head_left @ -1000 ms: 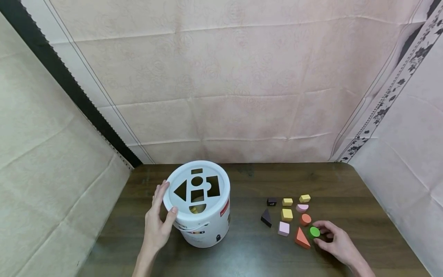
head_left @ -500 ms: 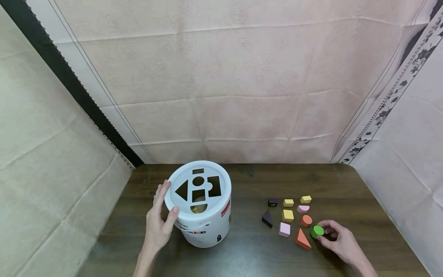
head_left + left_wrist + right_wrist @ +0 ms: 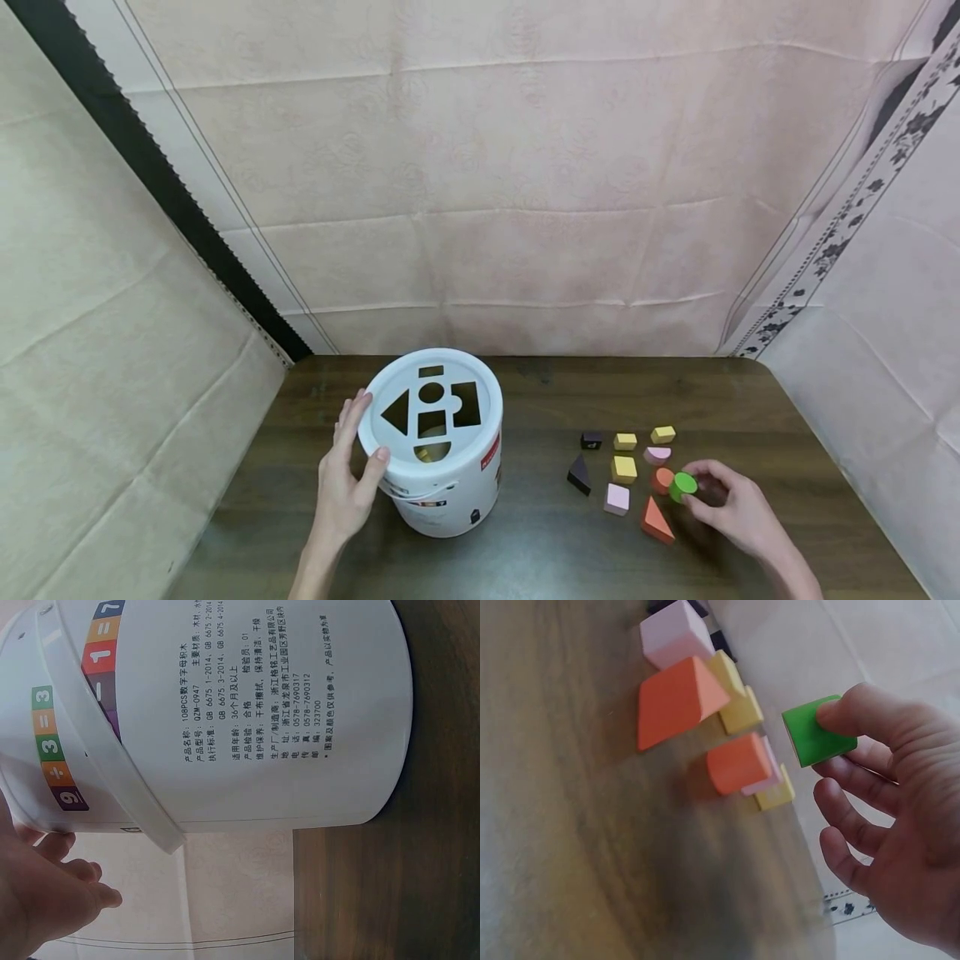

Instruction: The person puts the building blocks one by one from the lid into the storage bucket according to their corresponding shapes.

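A white bucket (image 3: 450,500) has a pale lid (image 3: 397,458) with cut-out shapes, among them a triangle, a circle and a square. My left hand (image 3: 341,487) rests against the lid's left side, thumb and fingers spread along the rim. In the left wrist view its fingers (image 3: 86,870) lie by the bucket's upper end. Off to the right, my right hand (image 3: 731,504) pinches a green cylinder block (image 3: 817,731) between thumb and fingers, lifted above the table. In the head view the green block overlaps an orange cylinder (image 3: 662,479), close to an orange triangular block (image 3: 656,522).
Left of the right hand lie several loose blocks: a lilac cube (image 3: 617,498), a yellow block (image 3: 623,468), a pink half-round (image 3: 657,455) and a black triangular block (image 3: 578,474). The dark wooden table (image 3: 540,542) ends at a cloth wall (image 3: 525,250).
My right hand has raised the green cylinder from the table, tilting it and carrying it slightly up the head view. The left hand keeps its place on the bucket.
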Motion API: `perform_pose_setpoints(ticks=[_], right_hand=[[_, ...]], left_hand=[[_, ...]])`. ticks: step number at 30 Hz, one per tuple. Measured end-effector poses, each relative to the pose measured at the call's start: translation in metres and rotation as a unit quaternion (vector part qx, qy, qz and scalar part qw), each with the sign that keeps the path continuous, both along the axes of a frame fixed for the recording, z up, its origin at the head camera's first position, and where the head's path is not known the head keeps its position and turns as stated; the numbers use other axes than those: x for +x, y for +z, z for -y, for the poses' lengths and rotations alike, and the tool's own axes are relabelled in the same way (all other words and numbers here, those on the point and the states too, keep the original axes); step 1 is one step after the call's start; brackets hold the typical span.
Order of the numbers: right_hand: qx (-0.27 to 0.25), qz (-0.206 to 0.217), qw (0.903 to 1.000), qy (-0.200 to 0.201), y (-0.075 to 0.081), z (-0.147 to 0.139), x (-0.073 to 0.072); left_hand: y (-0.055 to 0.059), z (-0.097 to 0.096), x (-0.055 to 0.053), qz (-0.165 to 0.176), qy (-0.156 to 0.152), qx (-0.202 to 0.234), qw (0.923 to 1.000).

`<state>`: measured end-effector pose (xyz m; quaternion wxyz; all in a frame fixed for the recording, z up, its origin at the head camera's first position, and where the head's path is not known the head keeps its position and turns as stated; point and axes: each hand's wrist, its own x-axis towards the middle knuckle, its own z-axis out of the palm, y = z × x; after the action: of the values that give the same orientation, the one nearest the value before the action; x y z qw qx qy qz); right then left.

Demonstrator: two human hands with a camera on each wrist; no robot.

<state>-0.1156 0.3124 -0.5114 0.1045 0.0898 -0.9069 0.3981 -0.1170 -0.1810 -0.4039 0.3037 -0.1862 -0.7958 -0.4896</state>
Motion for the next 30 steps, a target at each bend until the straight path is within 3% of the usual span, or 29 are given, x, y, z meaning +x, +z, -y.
perform_pose_setpoints(ticks=[13,21,30], right_hand=[[0.040,-0.050,0.9977,0.024,0.028,0.017,-0.014],[0.039,-0.090,0.9935,0.058,0.051,0.037,-0.022],[0.012,-0.095,0.9899,0.104,0.075,0.063,-0.032]], left_hand=[[0.002,0.000,0.001,0.016,0.005,0.000,0.9999],[0.001,0.000,0.002,0.022,0.007,0.000,0.9997],[0.001,0.000,0.001,0.014,0.008,-0.006,0.9998]])
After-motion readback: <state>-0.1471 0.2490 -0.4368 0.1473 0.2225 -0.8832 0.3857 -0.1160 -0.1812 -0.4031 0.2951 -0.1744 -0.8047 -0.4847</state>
